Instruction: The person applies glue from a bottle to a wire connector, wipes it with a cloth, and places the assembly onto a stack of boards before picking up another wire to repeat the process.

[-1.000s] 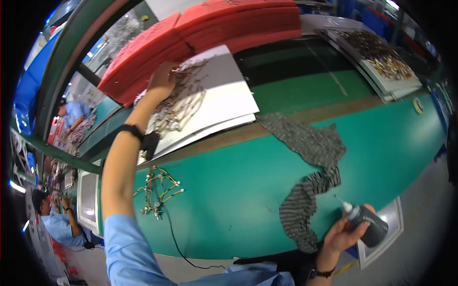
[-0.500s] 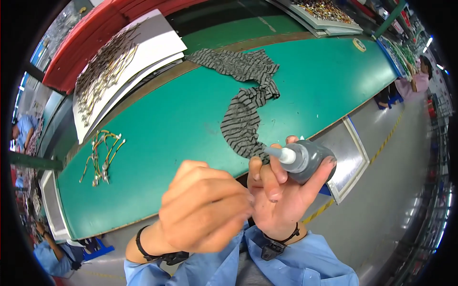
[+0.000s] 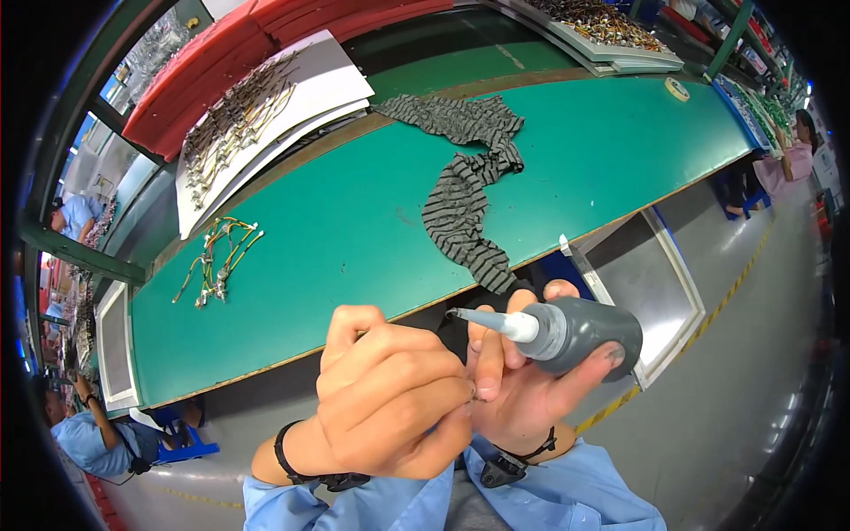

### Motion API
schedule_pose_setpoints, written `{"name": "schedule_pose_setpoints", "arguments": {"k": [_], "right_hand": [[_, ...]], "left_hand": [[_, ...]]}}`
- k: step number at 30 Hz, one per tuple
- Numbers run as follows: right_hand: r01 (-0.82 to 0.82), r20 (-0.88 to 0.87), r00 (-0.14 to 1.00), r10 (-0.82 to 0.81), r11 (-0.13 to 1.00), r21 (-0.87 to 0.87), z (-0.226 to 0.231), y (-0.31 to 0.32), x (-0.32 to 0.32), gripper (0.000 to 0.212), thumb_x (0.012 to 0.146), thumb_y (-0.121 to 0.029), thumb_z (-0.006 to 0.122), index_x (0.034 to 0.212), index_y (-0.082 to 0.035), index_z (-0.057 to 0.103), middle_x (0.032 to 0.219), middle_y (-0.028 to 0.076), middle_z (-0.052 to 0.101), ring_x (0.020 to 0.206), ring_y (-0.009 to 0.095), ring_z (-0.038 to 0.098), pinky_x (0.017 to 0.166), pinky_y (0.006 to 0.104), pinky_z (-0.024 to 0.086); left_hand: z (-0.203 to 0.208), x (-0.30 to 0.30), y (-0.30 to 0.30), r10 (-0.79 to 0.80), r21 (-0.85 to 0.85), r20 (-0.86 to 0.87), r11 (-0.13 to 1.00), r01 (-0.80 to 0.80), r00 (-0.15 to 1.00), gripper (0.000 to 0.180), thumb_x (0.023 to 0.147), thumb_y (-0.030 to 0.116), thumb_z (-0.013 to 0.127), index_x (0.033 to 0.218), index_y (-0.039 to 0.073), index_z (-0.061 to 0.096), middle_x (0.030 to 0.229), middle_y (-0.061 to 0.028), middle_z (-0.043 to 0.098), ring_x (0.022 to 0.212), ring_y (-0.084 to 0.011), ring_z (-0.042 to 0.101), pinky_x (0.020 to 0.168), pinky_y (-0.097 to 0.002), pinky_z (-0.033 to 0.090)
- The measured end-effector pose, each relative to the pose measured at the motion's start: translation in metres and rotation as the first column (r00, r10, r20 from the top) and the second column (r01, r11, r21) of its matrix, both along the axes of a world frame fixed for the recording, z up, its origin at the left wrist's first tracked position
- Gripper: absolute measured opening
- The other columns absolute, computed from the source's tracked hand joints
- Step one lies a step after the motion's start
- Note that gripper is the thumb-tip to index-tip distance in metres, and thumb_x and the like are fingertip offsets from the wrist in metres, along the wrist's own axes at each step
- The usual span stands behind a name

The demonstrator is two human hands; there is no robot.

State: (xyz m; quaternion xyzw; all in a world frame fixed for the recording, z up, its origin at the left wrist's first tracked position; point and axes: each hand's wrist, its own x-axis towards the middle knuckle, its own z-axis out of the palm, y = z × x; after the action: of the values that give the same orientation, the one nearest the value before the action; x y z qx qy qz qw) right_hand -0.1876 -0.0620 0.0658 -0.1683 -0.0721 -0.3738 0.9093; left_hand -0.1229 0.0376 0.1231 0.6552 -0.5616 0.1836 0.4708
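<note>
My right hand is wrapped round a dark grey squeeze bottle with a white collar and a long tapered nozzle that points left. My left hand is closed in a pinch, its fingertips meeting the fingers of my right hand. Whatever lies in that pinch is hidden or too small to make out. Beyond my hands, a grey and black striped cloth lies crumpled across the green table. A small bunch of wire harnesses rests on the table to the left.
A white board stack carrying many wires stands at the far left, beside red foam. At the table's far right are a tape roll and a blue-edged tray. A metal-framed panel sits below the table's right edge.
The bottle has turned so its nozzle shows longer and points left, and it has shifted slightly right and down. My left hand's fingertips have come against my right fingers. The whole view has shifted a little.
</note>
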Motion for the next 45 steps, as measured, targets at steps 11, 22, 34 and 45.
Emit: {"name": "schedule_pose_setpoints", "arguments": {"k": [11,22,34,45], "right_hand": [[0.23,-0.072,0.958,-0.278,0.892,-0.389,-0.011,-0.011,-0.001,0.07,0.092,-0.064,0.039,0.128,-0.004,0.031,0.079,0.008,0.052,0.045,0.016,0.053,0.062,0.0293,0.044],[0.245,-0.126,0.951,-0.283,0.935,-0.256,-0.02,-0.006,0.003,0.074,0.092,-0.067,0.035,0.128,-0.002,0.029,0.076,0.01,0.05,0.044,0.016,0.05,0.061,0.0288,0.043],[0.039,-0.003,0.999,-0.039,0.999,0.038,-0.024,0.011,0.017,0.071,0.09,-0.064,0.045,0.13,-0.008,0.026,0.088,0.013,0.052,0.065,0.026,0.06,0.075,0.0353,0.045],[0.007,-0.072,0.997,-0.01,0.999,-0.037,-0.027,0.028,0.034,0.071,0.089,-0.065,0.046,0.128,-0.008,0.028,0.085,0.011,0.053,0.061,0.023,0.059,0.067,0.0334,0.045]], "left_hand": [[-0.003,-0.015,-0.016,0.28,0.078,0.162,0.952,-0.295,0.946,0.014,0.049,0.007,0.061,0.06,0.01,0.054,0.058,0.0014,0.054,0.052,-0.015,0.051,0.06,-0.0343,0.024],[-0.023,-0.008,-0.025,0.274,-0.029,0.11,0.962,-0.273,0.955,0.014,0.056,0.007,0.062,0.065,0.007,0.053,0.057,-0.0003,0.055,0.051,-0.0152,0.051,0.057,-0.0333,0.026],[-0.028,0.006,-0.003,0.172,-0.038,-0.086,0.984,-0.176,0.981,0.022,0.064,0.004,0.06,0.079,0.008,0.045,0.073,-0.0047,0.055,0.063,-0.0202,0.051,0.059,-0.0348,0.033],[-0.043,0.021,0.009,-0.03,-0.273,-0.29,0.961,-0.052,0.956,0.038,0.06,-0.012,0.061,0.066,0.009,0.03,0.076,-0.0127,0.06,0.062,-0.0239,0.051,0.053,-0.0348,0.039]]}}
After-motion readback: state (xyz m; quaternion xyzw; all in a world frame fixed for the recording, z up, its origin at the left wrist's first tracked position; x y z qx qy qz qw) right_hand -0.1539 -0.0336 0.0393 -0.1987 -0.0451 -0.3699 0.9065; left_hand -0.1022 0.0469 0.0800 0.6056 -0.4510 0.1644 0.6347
